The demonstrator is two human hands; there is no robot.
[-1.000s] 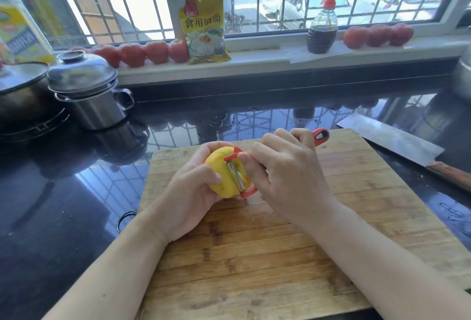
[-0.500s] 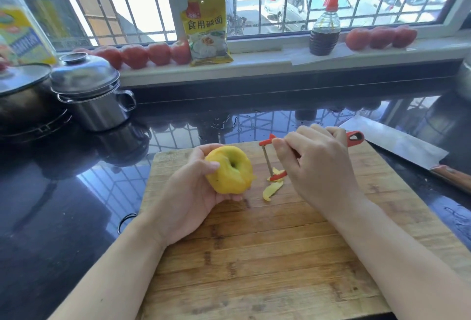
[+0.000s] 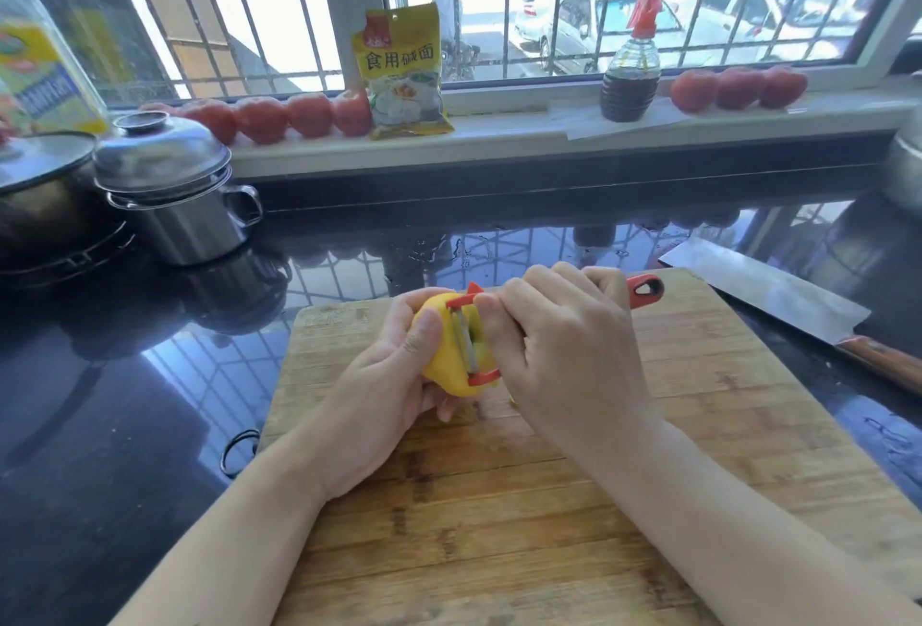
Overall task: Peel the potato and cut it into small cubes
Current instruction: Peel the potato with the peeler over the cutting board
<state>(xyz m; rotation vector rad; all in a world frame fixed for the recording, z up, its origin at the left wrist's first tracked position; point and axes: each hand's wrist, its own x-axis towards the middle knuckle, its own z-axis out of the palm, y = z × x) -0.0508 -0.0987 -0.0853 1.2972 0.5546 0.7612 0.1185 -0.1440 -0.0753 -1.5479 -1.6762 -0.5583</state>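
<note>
Your left hand (image 3: 384,406) gripped the potato (image 3: 449,356) over the board (image 3: 499,525). Your right hand (image 3: 564,356) clamped the peeler (image 3: 469,341), blade on the potato.

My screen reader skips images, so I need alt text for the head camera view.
Over a wooden cutting board, a left hand holds a yellow peeled potato while the right hand presses a red peeler against it. A cleaver lies to the right on the dark counter.

left hand (image 3: 384,391) and right hand (image 3: 559,351) both curled, gripping, forearms converging inward
</note>
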